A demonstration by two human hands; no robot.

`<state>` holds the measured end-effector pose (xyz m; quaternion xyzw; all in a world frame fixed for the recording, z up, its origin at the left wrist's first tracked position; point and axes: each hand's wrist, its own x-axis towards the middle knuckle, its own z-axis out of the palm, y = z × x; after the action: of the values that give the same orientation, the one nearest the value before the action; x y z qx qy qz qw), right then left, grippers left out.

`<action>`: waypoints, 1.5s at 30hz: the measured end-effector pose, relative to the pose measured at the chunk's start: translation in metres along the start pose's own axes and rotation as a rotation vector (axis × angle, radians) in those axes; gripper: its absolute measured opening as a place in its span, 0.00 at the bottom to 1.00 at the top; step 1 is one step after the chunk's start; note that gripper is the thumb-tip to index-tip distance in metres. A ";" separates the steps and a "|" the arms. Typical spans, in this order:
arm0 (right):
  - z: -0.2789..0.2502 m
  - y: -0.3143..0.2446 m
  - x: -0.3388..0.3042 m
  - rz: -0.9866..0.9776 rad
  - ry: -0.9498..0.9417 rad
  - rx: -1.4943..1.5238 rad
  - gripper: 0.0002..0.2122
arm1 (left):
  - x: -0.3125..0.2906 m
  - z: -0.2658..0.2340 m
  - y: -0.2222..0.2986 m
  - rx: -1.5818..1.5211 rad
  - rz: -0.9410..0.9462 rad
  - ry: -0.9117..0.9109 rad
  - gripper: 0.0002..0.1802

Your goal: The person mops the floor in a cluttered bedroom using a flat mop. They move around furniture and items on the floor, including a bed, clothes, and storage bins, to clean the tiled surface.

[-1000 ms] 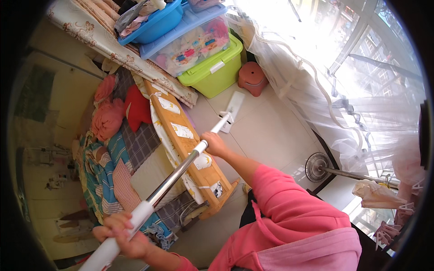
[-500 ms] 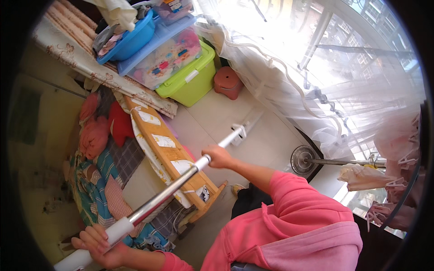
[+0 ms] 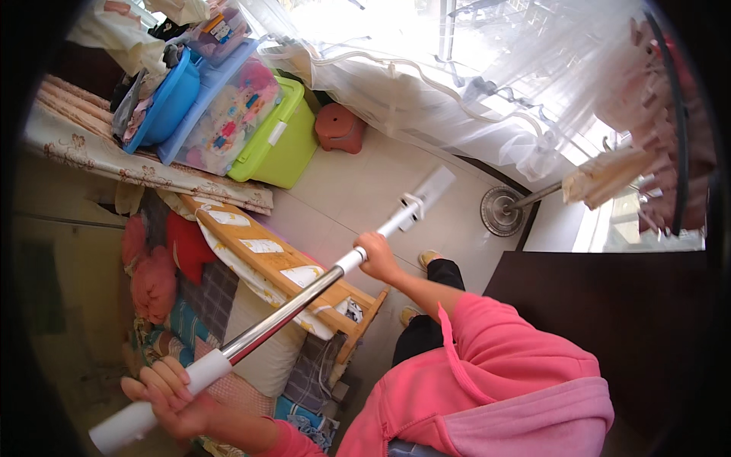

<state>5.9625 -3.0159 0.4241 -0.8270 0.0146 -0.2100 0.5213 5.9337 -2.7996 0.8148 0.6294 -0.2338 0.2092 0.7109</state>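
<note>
A long flat-headed mop [image 3: 285, 308] with a white and shiny silver pole slants across the view from lower left to upper right. My left hand [image 3: 173, 396] is closed around the thick white grip at its near end. Farther along, my right hand [image 3: 376, 256] wraps the pole just past a white collar. Beyond that hand, a white bracket joins the pole to a pale flat head [image 3: 434, 189], somewhat blurred, over the light tiled floor [image 3: 365, 179]. Whether the head touches the tiles I cannot tell.
A low wooden bed rail [image 3: 266, 247] runs beside the pole on the left. Ahead stand a green box [image 3: 278, 148], a blue basin [image 3: 171, 99] and a red stool [image 3: 339, 128]. A round metal stand base [image 3: 501, 211] and a dark cabinet top [image 3: 579, 327] are on the right.
The view has turned, so the room sits farther left and the dark cabinet top now shows. The mop head has moved nearer to the metal stand base. Both hands keep their hold.
</note>
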 end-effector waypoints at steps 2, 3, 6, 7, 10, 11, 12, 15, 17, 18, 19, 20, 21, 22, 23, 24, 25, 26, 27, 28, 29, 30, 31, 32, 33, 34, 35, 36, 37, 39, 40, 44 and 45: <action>-0.014 -0.006 -0.029 0.020 0.002 -0.027 0.09 | 0.006 -0.018 -0.005 -0.147 -0.090 -0.088 0.10; -0.022 -0.004 -0.037 0.023 -0.051 -0.037 0.09 | 0.002 -0.023 -0.010 -0.190 -0.093 -0.089 0.10; -0.042 -0.011 -0.043 -0.013 -0.169 -0.083 0.08 | -0.016 -0.028 0.002 -0.284 0.000 -0.177 0.10; -0.047 -0.018 -0.041 -0.030 -0.155 -0.095 0.08 | -0.023 -0.026 0.012 -0.278 0.036 -0.169 0.11; -0.057 -0.025 -0.022 -0.047 0.004 -0.111 0.06 | -0.043 -0.005 0.023 -0.355 0.106 -0.072 0.11; -0.065 -0.004 -0.014 -0.006 0.077 -0.162 0.07 | -0.045 0.012 0.009 -0.250 0.078 0.017 0.11; -0.071 0.018 -0.010 0.033 0.148 -0.212 0.08 | -0.049 0.032 -0.007 -0.140 0.052 0.107 0.11; -0.073 0.058 -0.018 0.097 0.279 -0.230 0.10 | -0.066 0.061 -0.029 -0.202 -0.043 -0.043 0.14; -0.068 0.050 -0.029 0.124 0.290 -0.225 0.12 | -0.070 0.058 -0.028 -0.268 -0.061 -0.219 0.15; -0.065 0.045 -0.034 0.139 0.300 -0.227 0.12 | -0.065 0.052 -0.025 -0.279 -0.067 -0.246 0.15; -0.059 0.032 -0.042 0.163 0.294 -0.210 0.12 | -0.057 0.044 -0.015 -0.285 -0.075 -0.268 0.14; -0.051 0.022 -0.053 0.139 0.280 -0.190 0.11 | -0.046 0.036 -0.004 -0.296 -0.073 -0.295 0.14; -0.039 0.001 -0.066 0.130 0.255 -0.148 0.11 | -0.038 0.024 0.017 -0.323 -0.067 -0.287 0.13; -0.035 -0.021 -0.079 0.135 0.205 -0.121 0.12 | -0.030 0.014 0.033 -0.366 -0.065 -0.286 0.12; -0.036 -0.044 -0.089 0.144 0.148 -0.039 0.12 | -0.022 0.008 0.047 -0.353 -0.060 -0.293 0.13; -0.037 -0.057 -0.099 0.124 0.079 0.008 0.13 | -0.015 0.005 0.059 -0.346 -0.057 -0.303 0.15; -0.035 -0.062 -0.105 0.094 -0.001 0.036 0.13 | -0.010 0.004 0.067 -0.341 -0.056 -0.315 0.16; -0.036 -0.062 -0.106 0.003 -0.059 0.075 0.13 | -0.008 0.003 0.069 -0.321 -0.049 -0.293 0.16; -0.035 -0.061 -0.104 -0.010 -0.132 0.114 0.13 | -0.007 0.002 0.071 -0.299 -0.042 -0.268 0.15; -0.034 -0.063 -0.096 -0.031 -0.205 0.156 0.13 | -0.007 0.000 0.075 -0.273 -0.028 -0.242 0.15; -0.033 -0.065 -0.090 -0.052 -0.212 0.172 0.13 | -0.009 -0.003 0.081 -0.264 -0.008 -0.225 0.15; -0.032 -0.068 -0.085 -0.075 -0.223 0.190 0.13 | -0.012 -0.008 0.089 -0.253 0.013 -0.204 0.15; -0.028 -0.072 -0.080 -0.094 -0.240 0.217 0.13 | -0.015 -0.007 0.095 -0.231 0.029 -0.182 0.14; -0.019 -0.070 -0.068 -0.112 -0.254 0.226 0.12 | -0.019 -0.005 0.097 -0.298 0.053 -0.187 0.14; -0.005 -0.069 -0.056 -0.142 -0.319 0.270 0.12 | -0.025 0.009 0.102 -0.340 0.081 -0.186 0.15; 0.006 -0.062 -0.038 -0.171 -0.360 0.298 0.12 | -0.024 0.019 0.103 -0.403 0.111 -0.203 0.15; 0.018 -0.059 -0.022 -0.183 -0.378 0.274 0.12 | -0.024 -0.003 0.108 -0.364 0.026 -0.336 0.13; 0.033 -0.056 -0.008 -0.200 -0.398 0.249 0.12 | -0.029 -0.003 0.105 -0.269 0.019 -0.299 0.13; 0.045 -0.056 0.005 -0.162 -0.422 0.221 0.12 | -0.035 -0.001 0.101 -0.175 0.010 -0.259 0.13; 0.067 -0.055 0.023 -0.066 -0.501 0.176 0.13 | -0.047 0.011 0.089 0.092 0.007 -0.205 0.12; 0.081 -0.049 0.026 -0.021 -0.485 0.197 0.14 | -0.052 0.026 0.078 0.264 0.011 -0.194 0.11; 0.095 -0.040 0.017 -0.023 -0.480 0.273 0.13 | -0.052 0.050 0.059 0.372 0.101 -0.196 0.06; 0.084 -0.048 0.014 -0.022 -0.505 0.275 0.12 | -0.046 0.041 0.062 0.311 0.124 -0.115 0.07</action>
<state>5.9960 -2.9258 0.4390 -0.7746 -0.1533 -0.0029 0.6136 5.8574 -2.8330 0.8407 0.7270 -0.2774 0.2500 0.5762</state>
